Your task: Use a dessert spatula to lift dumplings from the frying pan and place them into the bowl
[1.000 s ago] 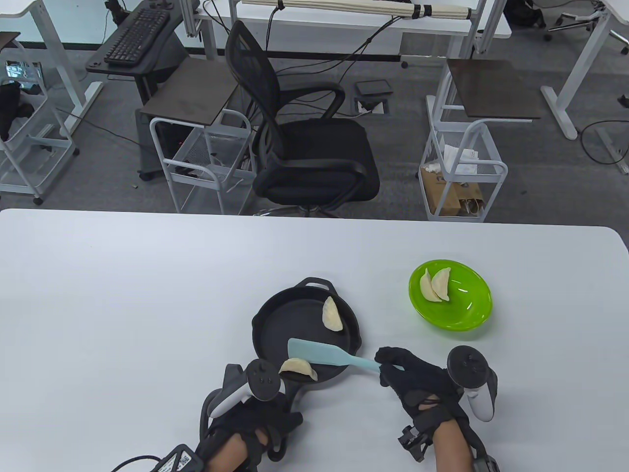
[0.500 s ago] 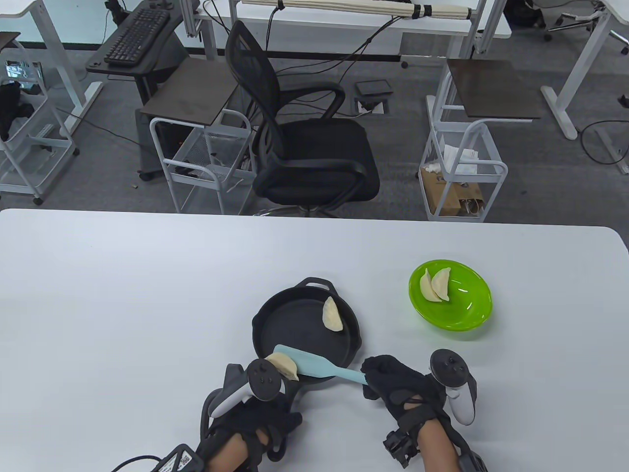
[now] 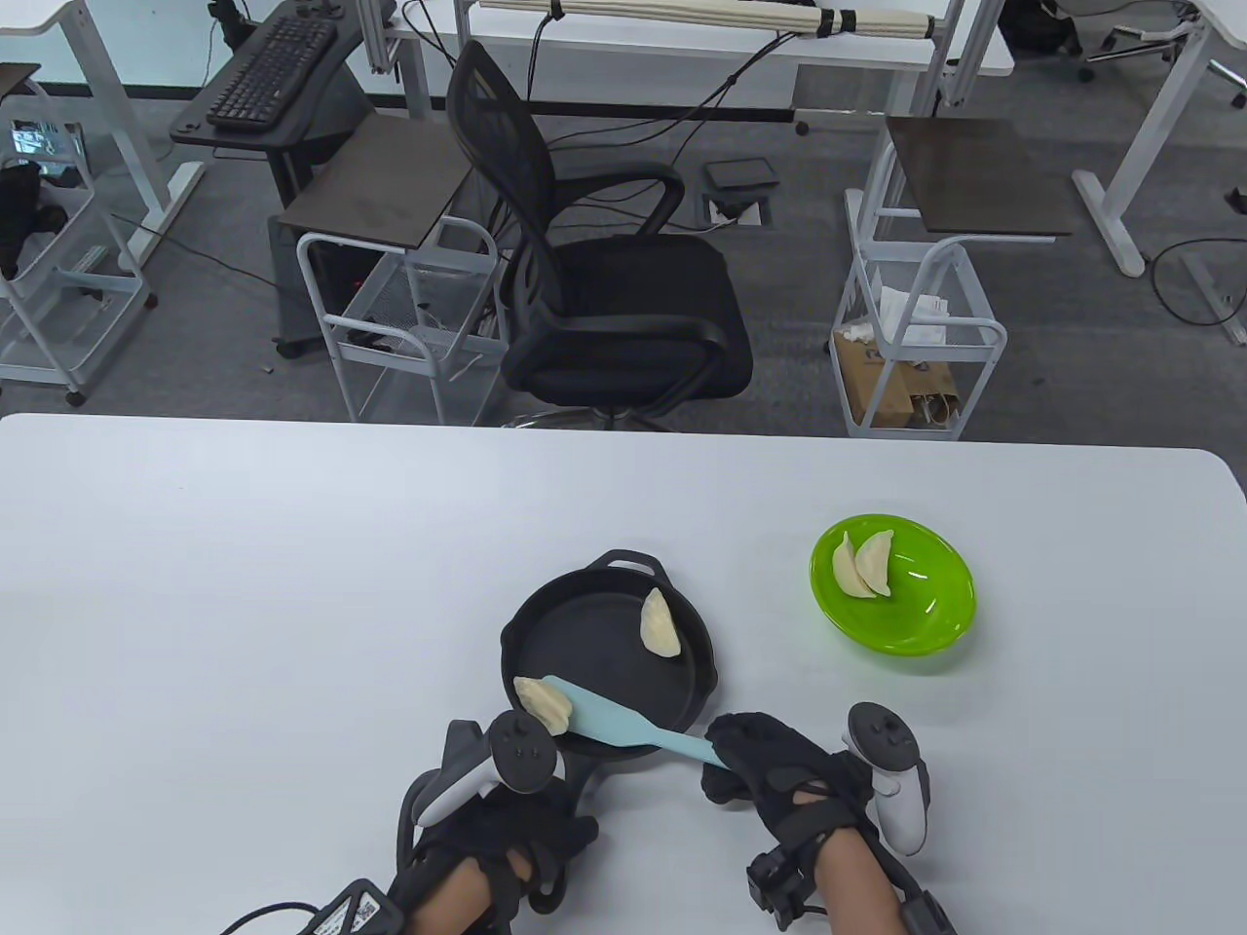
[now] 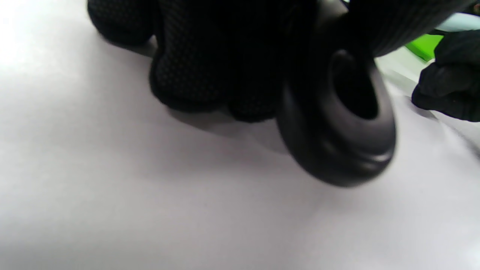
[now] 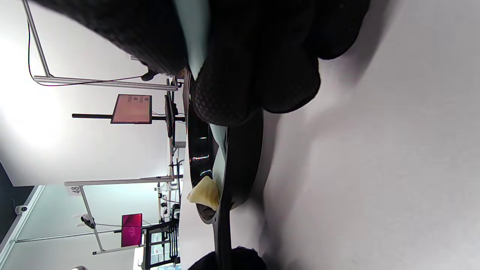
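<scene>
A black frying pan (image 3: 594,633) sits at the table's middle front. One dumpling (image 3: 660,623) lies at its far right side. A second dumpling (image 3: 543,703) lies at the near left rim, touching the tip of the light blue spatula (image 3: 609,721). My right hand (image 3: 740,769) grips the spatula handle (image 5: 191,33), low over the table. My left hand (image 3: 526,838) holds the pan handle, whose ring end (image 4: 337,123) pokes out past the curled fingers (image 4: 195,67). The green bowl (image 3: 925,614) at the right holds two dumplings (image 3: 862,570).
The white table (image 3: 244,604) stretches wide to the left and behind the pan. Beyond its far edge stand a black office chair (image 3: 604,282) and two white wire carts (image 3: 916,341).
My right hand has drawn left and nearer, sweeping the spatula across the pan. The near dumpling has slid from the front rim to the left side. The left hand stays put.
</scene>
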